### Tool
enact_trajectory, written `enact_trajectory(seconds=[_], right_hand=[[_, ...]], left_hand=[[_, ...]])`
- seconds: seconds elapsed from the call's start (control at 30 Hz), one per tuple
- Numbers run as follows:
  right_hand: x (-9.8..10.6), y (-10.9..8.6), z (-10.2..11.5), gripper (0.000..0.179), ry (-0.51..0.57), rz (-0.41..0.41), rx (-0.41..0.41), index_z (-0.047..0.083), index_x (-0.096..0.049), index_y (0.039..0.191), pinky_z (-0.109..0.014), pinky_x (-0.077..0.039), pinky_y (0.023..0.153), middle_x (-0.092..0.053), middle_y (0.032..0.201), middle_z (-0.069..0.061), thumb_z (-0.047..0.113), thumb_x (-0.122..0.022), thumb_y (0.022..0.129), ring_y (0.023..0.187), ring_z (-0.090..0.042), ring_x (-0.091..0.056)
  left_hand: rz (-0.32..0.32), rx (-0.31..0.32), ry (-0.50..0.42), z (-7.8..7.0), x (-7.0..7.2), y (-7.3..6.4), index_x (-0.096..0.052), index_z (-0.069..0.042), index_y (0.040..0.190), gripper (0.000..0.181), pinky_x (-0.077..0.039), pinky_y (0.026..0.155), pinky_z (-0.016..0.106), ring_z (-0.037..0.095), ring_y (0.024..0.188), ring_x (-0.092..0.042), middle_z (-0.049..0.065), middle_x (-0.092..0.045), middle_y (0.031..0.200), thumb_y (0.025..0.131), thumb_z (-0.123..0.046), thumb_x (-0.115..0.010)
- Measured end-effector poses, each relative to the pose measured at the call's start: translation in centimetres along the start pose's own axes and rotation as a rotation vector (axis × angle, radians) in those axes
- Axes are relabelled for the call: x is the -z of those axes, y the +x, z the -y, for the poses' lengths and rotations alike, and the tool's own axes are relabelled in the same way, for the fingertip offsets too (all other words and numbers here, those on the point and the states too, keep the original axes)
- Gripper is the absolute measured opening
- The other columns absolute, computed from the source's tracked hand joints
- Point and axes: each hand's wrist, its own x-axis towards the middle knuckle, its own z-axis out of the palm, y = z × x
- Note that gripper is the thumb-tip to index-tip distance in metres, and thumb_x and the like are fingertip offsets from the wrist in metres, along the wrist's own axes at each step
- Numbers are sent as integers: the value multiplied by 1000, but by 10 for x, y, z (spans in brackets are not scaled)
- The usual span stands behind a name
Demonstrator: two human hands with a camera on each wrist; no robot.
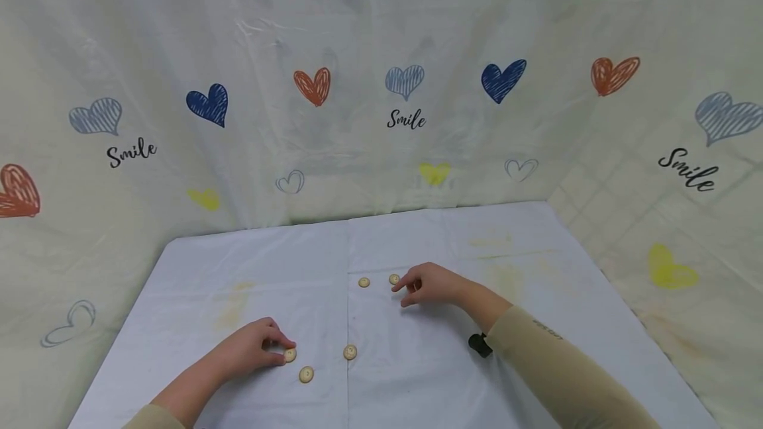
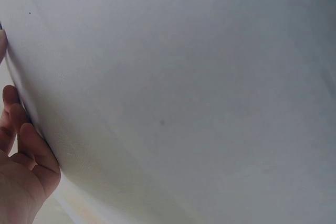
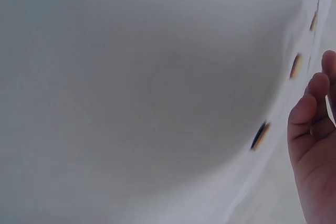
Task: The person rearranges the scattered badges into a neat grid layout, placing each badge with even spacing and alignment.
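- Pale disc (image 1: 291, 355): pinched between the left hand's (image 1: 253, 348) thumb and forefinger.
- Second disc (image 1: 306, 375): just nearside of those fingertips; third disc (image 1: 350, 352): right of them.
- Right hand (image 1: 432, 285): fingers loosely bent, gripping nothing.
- Fourth disc (image 1: 393, 279): at its fingertips; fifth disc (image 1: 364, 282): left of them.

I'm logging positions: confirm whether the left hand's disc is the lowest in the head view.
No: the left hand pinches one disc, and another disc lies lower.

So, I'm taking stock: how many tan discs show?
5: pinched disc in the left hand, nearest disc, middle disc; farther back, left disc and right disc by the right hand. Hands may hide more.
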Motion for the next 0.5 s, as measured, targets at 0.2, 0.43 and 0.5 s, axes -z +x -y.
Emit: enact_trajectory(seconds=[0.2,0.43,0.5], right_hand=[[-23,6,27,28,-64,72,64,23,-78,109,-25,-45,67,-60,74,8,26,-84,81,70,-8,-53],[-49,11,57,26,-140,155,131,28,-79,105,-21,-44,66,-58,73,12,27,-84,80,69,-3,-52],[-56,12,63,26,-157,182,163,29,-79,105,-20,-44,66,-57,74,13,27,-84,80,68,-2,-51]], left_hand=[[2,1,1,-1,1,-2,-78,-32,102,21,-40,71,26,7,81,-48,-9,-55,95,81,-30,-82],[2,3,8,1,1,0,-77,-33,103,22,-43,74,26,6,83,-50,-12,-56,95,81,-32,-82],[0,-6,9,2,0,1,-77,-33,103,22,-44,75,26,5,84,-51,-13,-56,95,81,-32,-82]])
